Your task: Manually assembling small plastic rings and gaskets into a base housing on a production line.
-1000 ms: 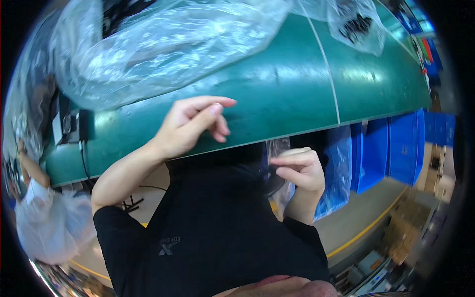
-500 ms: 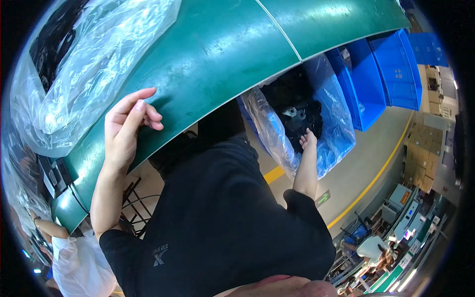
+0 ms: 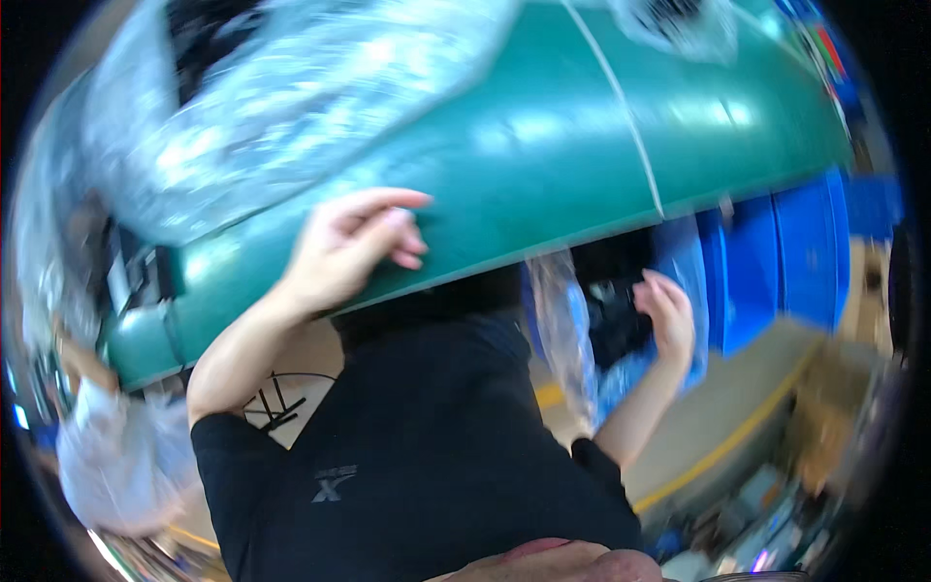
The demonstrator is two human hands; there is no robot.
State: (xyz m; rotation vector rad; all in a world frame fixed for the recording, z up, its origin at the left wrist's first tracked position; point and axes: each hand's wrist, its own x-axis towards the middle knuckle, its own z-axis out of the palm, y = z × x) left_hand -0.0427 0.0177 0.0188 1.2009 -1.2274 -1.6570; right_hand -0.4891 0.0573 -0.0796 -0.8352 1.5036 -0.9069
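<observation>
My left hand (image 3: 364,244) hovers at the near edge of the green tabletop (image 3: 543,145). Its index finger is stretched out, the other fingers are half bent, and nothing shows in it. To the right, my right hand (image 3: 669,312) is raised over a plastic-lined blue bin. Its fingers are loosely bent and apart, slightly blurred, and I see nothing held. Black parts (image 3: 616,325) lie in the bin, inside its clear liner (image 3: 564,330); the hand and forearm hide some of that liner.
A large clear plastic bag (image 3: 330,107) with black contents covers the table's left side. Another bagged black item (image 3: 674,15) lies at the far edge. Blue bins (image 3: 752,276) stand right of the lined one. A person in white (image 3: 116,451) works at the left.
My right hand has lifted from the black parts toward the table edge. My left hand still hangs over the table in the same pose. The whole view has swung.
</observation>
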